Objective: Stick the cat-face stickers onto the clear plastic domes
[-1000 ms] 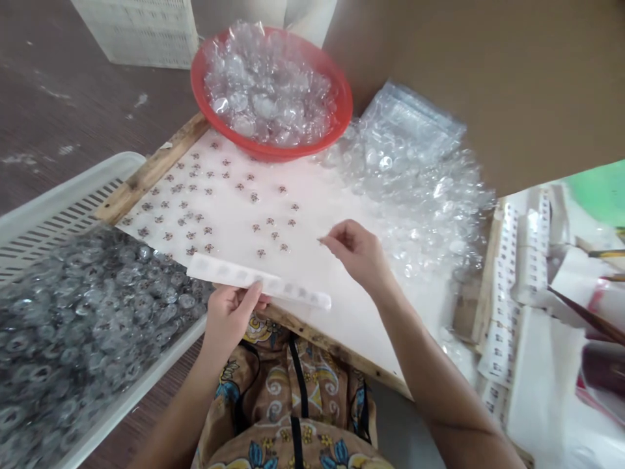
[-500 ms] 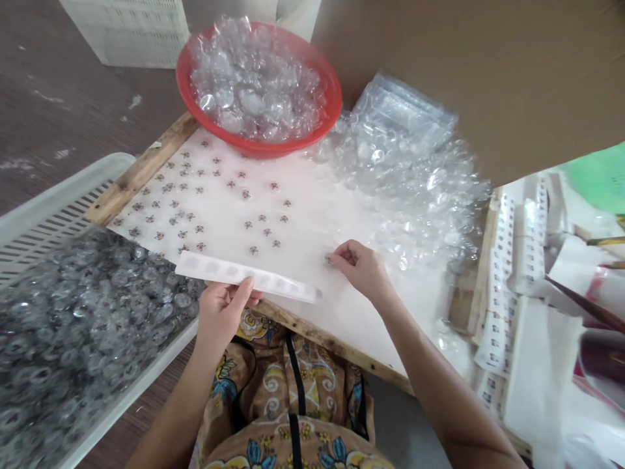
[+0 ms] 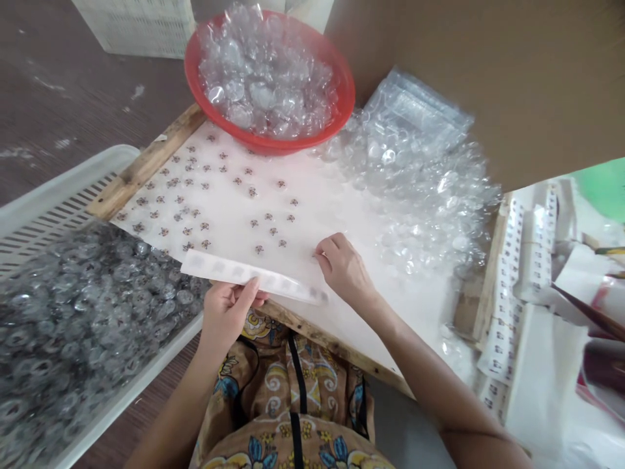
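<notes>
Head view: left of centre, the left hand (image 3: 230, 307) is pinching a white sticker strip (image 3: 280, 284); near centre, the right hand (image 3: 346, 270) is keeping fingers curled, grip unclear.

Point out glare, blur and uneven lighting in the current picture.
Head view: bright glints break up the loose clear plastic pieces at right; head view: a pinkish cast tints the white surface below the red basin; head view: the white strip looks soft, its marks too faint to make out.
</notes>
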`<state>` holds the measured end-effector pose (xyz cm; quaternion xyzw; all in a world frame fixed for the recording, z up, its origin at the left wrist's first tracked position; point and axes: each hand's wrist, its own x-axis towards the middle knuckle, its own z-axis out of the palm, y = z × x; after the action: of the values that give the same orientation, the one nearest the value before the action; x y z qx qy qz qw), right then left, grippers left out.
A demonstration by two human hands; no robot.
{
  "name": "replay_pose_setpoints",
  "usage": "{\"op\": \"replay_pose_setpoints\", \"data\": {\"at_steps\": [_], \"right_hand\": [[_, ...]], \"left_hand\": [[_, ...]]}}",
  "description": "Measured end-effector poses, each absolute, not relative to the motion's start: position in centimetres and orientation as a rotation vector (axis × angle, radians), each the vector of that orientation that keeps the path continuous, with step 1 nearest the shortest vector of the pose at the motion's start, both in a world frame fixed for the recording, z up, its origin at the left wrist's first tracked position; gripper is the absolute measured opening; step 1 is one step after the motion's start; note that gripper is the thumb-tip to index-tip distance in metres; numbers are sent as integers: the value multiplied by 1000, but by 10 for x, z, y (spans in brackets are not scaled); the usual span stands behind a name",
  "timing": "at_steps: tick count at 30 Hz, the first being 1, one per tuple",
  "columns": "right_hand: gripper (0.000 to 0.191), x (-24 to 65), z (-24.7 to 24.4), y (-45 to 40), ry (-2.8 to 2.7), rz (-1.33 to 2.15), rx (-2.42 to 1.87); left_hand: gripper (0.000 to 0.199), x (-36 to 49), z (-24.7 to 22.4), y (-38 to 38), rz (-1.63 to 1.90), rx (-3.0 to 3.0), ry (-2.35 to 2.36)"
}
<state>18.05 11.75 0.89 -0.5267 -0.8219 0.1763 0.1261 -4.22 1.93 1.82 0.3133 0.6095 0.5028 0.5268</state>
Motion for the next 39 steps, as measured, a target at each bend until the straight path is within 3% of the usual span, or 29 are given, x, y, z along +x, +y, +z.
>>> {"op": "replay_pose_setpoints", "data": {"at_steps": [14,24,32,39], "right_hand": [[11,178,21,112,-2442,582,-1656],[16,182,4,106,-2505,355,-1435],[12,177,14,106,-2479,496,-1602],[6,180,23,113,-2278,901,-1625]], "left_hand": [[16,-44,13,16,1214,795,1455],[17,-43,15,18,1204,771,1449],[18,-43,16,16,1199,776,1457],[19,-43,13,17,1195,764,1455]]}}
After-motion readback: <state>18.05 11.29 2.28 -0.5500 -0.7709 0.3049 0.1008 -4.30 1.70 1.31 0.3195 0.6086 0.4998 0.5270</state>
